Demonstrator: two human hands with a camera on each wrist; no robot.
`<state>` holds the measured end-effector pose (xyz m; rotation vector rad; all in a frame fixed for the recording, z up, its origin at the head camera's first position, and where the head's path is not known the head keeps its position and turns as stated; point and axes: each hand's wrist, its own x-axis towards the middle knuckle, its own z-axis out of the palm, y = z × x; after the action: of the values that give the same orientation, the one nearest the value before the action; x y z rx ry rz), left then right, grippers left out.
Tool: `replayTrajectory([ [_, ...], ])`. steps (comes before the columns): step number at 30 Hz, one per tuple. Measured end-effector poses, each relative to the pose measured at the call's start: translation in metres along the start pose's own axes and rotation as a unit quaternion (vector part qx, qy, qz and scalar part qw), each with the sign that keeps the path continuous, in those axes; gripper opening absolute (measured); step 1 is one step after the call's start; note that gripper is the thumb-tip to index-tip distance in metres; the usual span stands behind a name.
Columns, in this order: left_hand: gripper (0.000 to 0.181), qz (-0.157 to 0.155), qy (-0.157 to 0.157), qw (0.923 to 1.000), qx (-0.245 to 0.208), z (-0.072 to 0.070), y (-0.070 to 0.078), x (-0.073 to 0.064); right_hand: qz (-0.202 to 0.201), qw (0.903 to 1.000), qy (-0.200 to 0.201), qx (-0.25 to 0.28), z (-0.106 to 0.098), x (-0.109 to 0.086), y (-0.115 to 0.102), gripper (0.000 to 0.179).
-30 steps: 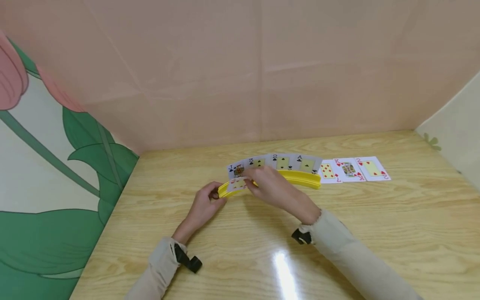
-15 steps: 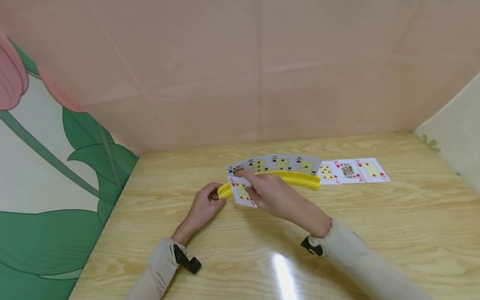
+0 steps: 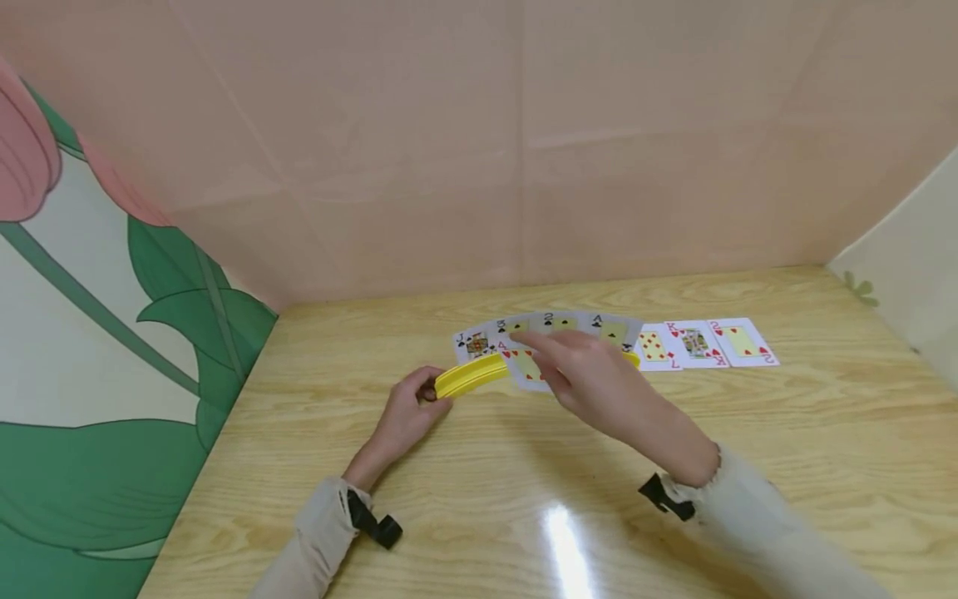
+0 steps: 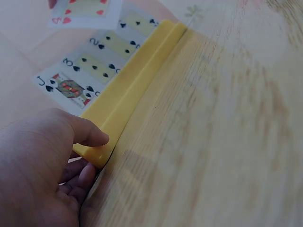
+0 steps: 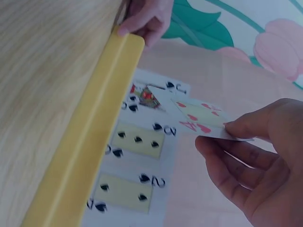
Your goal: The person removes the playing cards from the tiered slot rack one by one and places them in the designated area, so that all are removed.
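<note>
My left hand grips the left end of a curved yellow card holder, thumb on its near side. Standing in the holder are a jack of spades, a three of spades, a two of spades and a black ace. Between thumb and fingers, my right hand pinches a four of hearts. In the head view this card is in front of the holder's middle, partly covered by the hand.
Right of the holder, a seven of diamonds, a king of hearts and a two of hearts lie face up in a row on the wooden table. A pinkish wall rises behind.
My right hand has drawn the four of hearts away from the holder's left part and moved it to the right. My left hand keeps its grip on the holder's end.
</note>
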<state>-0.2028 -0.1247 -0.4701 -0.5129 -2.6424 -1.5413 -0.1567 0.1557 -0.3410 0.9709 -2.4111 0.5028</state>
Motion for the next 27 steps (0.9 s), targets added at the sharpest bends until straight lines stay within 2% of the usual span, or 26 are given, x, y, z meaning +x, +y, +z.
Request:
replayTrajectory([
  [5,0.031,-0.006,-0.001,1.0000,-0.001,0.002,0.000,0.001,0.002,0.9993,0.038,-0.001,-0.014,-0.007,0.010,0.050],
  [11,0.032,-0.006,0.001,1.0000,0.003,0.005,0.001,0.002,0.011,0.9957,0.090,0.018,-0.030,-0.013,0.021,0.033],
  [15,0.033,-0.013,0.003,0.9999,0.006,0.003,0.001,0.001,0.005,0.9920,0.124,0.023,-0.038,-0.015,0.029,0.029],
  [20,0.033,-0.016,0.010,0.9998,0.005,0.000,0.000,0.001,0.020,0.9915,0.128,0.011,-0.047,-0.017,0.038,0.029],
  [27,0.032,-0.015,0.005,0.9999,0.005,0.001,-0.001,0.002,0.073,0.9896,0.124,-0.005,-0.065,-0.024,0.051,0.023],
])
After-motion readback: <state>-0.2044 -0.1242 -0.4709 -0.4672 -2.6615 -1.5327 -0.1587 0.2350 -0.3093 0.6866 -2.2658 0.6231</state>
